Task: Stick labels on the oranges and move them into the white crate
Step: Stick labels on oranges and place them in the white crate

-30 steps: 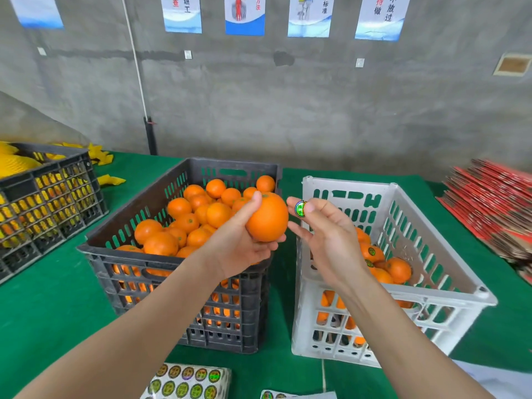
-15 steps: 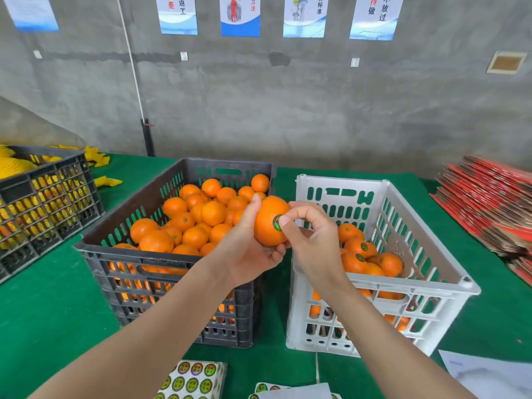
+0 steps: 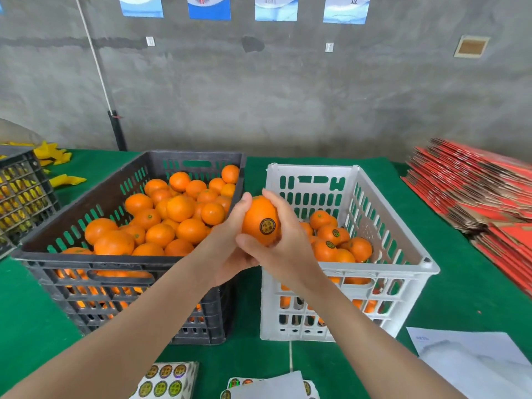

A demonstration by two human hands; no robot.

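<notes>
An orange with a round dark label on its front is held up between the two crates. My left hand cups it from the left and below. My right hand wraps round it from the right, thumb under it, fingers over the top. The dark crate on the left is heaped with unlabelled oranges. The white crate on the right holds several labelled oranges.
Sticker sheets lie at the near table edge, with more sheets beside them and white paper at the right. Red flat cartons are stacked far right. A second dark crate with yellow netting stands far left.
The label went from my right fingertip onto the orange. My right hand then closed round the orange, and both hands now hold it slightly further right.
</notes>
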